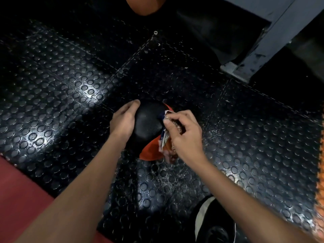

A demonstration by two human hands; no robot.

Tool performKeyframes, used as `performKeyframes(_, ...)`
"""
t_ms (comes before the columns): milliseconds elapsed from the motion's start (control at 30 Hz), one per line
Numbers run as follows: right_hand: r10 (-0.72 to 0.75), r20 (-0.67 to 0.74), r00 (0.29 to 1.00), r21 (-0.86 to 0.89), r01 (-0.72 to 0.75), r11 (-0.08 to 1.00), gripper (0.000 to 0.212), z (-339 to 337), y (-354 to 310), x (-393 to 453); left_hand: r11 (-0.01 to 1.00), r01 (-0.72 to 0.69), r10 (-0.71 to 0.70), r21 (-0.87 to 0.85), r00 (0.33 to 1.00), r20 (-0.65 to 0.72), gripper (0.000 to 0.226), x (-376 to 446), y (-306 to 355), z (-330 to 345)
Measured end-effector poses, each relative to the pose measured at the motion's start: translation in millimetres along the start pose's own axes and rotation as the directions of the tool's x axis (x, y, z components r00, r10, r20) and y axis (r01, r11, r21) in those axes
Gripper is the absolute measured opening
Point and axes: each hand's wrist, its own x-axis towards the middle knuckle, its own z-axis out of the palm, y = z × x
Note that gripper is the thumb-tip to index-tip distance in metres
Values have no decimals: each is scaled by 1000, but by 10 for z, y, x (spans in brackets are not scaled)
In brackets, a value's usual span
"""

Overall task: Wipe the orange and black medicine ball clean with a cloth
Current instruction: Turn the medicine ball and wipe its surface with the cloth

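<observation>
- Black rubber floor (57, 95) with raised round studs, laid in tiles with visible seams, glossy under patches of light; filling nearly the whole view, with fine pale specks scattered on it right of and near the ball.
- Red mat (19, 190) across the near left corner, butting against the studded tiles.
- Grey metal frame (259, 50) at the far right, its foot plate flat on the floor, well apart from the ball.
- Orange edging strip (320, 190) down the right border, partly cut off.
- Black shoe with a white stripe (206, 223) at the near edge, right of centre.
- Orange ball (144, 5) at the far edge, only its lower part in view, well apart from the work.
- Orange and black medicine ball (149, 125) on the floor at mid-scene, between both hands; black panel facing up, orange panels showing at the near side and at the far right rim. No long axis, being round.
- Left hand (123, 120) cupped against the ball's left flank, fingers curved over the far side, steadying it.
- Right hand (182, 135) over the ball's right side, fingers closed, pinching a bunched cloth.
- Cloth (165, 137) crumpled, patterned in red, white and dark blue, touching the ball's right flank and hanging toward the near orange panel.
- Key relation: ball just left of the cloth grip, black top beside the right hand and likely next to be wiped; a leftward sweep would push toward the bracing left hand.
</observation>
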Motion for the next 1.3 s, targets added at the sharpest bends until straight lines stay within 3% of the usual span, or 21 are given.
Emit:
performKeyframes(200,172,11,985,78,-172,982,8,124,18,594,995,-4,0,-100,999,-32,54,13,-43,-2)
performKeyframes(367,333,-5,943,14,-333,943,13,141,143,854,995,-18,15,-102,999,-32,43,6,-53,35)
performKeyframes(567,-88,44,995,-60,90,994,13,119,-151,191,990,4,-8,-139,1000,-30,57,60,-105,-32)
performKeyframes(633,-114,53,992,-41,116,992,13,107,-134,150,989,-13,11,-145,1000,-13,61,25,-139,-43)
performKeyframes(767,112,12,994,38,-113,993,11,156,17,529,986,-11,9,-166,1000,-15,63,-26,-85,3)
performKeyframes(833,275,34,961,64,-277,959,14,225,150,739,987,-11,9,-162,1000,-14,63,-32,-53,17)
performKeyframes(933,439,125,890,72,-449,890,37,196,394,901,992,-39,39,-122,999,-4,52,-58,-68,16)
performKeyframes(1067,537,146,831,91,-552,829,43,115,506,858,992,-42,42,-122,999,-4,47,-47,-69,28)
performKeyframes(1133,504,72,861,173,-509,843,34,147,444,828,993,-34,33,-112,999,-10,50,-29,-47,34)
performKeyframes(1200,403,-8,915,142,-398,906,40,221,316,739,995,-23,23,-97,1000,-6,52,-24,-20,39)
performKeyframes(1300,119,-3,993,-230,-117,966,38,248,137,457,997,-32,31,-76,999,-9,51,-8,-20,25)
